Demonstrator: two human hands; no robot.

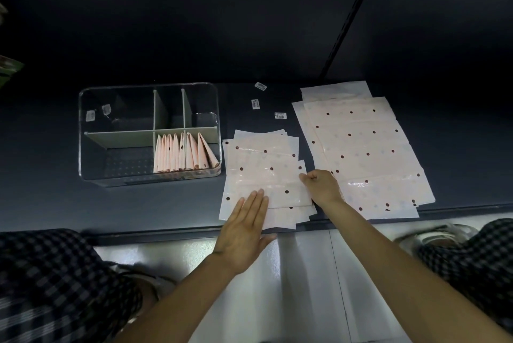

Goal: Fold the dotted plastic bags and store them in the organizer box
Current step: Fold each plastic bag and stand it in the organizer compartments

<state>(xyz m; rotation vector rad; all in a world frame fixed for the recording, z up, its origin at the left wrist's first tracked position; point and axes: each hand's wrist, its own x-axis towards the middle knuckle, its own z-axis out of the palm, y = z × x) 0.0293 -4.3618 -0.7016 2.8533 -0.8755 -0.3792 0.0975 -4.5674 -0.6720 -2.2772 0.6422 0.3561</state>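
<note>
On a dark shelf [172,203], the left hand [244,228] presses flat-fingered on the near stack of dotted bags [258,176] while the right hand [319,184] pinches the top bag's right edge. A fold is under way, I judge — next, carry that edge across, crease it, then slot it beside the folded bags [183,153] in the organizer box [91,131].

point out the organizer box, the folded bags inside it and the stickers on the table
organizer box [83,131]: head view, left clear wall
folded bags [183,155]: head view, middle of the upright row
stickers [255,104]: head view, middle one of three

Dim, wide-angle warp, soft edges
</note>
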